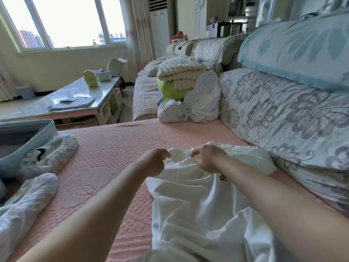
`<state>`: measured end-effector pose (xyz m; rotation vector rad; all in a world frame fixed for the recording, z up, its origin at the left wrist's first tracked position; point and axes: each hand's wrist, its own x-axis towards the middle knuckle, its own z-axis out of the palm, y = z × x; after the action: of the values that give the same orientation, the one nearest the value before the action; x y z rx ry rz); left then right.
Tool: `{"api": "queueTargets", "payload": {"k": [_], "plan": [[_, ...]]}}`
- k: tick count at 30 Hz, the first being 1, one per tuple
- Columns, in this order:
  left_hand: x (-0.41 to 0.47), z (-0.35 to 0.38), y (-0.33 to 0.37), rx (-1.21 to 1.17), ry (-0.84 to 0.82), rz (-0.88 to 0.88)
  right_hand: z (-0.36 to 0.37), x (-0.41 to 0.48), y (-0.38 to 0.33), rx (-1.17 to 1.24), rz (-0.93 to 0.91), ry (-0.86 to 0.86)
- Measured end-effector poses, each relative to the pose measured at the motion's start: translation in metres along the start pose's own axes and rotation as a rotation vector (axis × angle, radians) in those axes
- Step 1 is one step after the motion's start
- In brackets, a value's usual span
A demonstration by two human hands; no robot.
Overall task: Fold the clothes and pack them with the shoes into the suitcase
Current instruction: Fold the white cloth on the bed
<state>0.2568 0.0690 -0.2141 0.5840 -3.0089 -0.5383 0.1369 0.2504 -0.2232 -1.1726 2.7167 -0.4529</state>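
A white garment (198, 201) lies crumpled on the pink sofa seat (105, 152), running from my lap toward the backrest. My left hand (154, 163) pinches its far edge on the left side. My right hand (207, 157) pinches the same edge a little to the right. A small dark print shows on the cloth under my right wrist. At the far left stands an open light-blue suitcase (26, 140). Two shoes in white cloth bags lie by it, one (52, 150) against its rim, the other (28, 197) nearer me. More white clothes (190, 106) are heaped farther along the seat.
Floral cushions (283, 114) and a blue pillow (298, 46) line the backrest on the right. A folded cream blanket (179, 72) sits on a green item beyond the heap. A glass coffee table (71, 99) with papers and containers stands left of the sofa.
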Motion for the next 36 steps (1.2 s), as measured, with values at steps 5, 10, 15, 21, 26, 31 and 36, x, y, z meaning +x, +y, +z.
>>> {"api": "queueTargets", "payload": {"k": [5,10,15,21,26,31,36], "plan": [[0.046,0.021,-0.038,0.231,-0.048,-0.068,0.024,0.056,-0.003,-0.035,-0.041,-0.043],[0.074,0.026,-0.067,0.31,-0.104,-0.168,0.058,0.101,-0.016,-0.033,-0.042,-0.074],[0.078,0.024,-0.064,0.09,0.143,0.005,0.051,0.106,-0.023,-0.119,-0.066,0.035],[0.066,0.011,-0.014,-0.221,0.312,0.146,0.01,0.075,0.023,0.141,-0.082,0.199],[0.04,0.023,0.037,-0.182,0.083,0.207,-0.018,0.017,0.081,-0.049,-0.029,0.099],[-0.009,0.051,0.091,-0.286,-0.349,0.327,-0.024,-0.028,0.098,-0.476,0.051,-0.123],[-0.002,0.06,0.088,-0.263,0.113,0.251,-0.034,-0.039,0.076,-0.401,0.106,-0.123]]}}
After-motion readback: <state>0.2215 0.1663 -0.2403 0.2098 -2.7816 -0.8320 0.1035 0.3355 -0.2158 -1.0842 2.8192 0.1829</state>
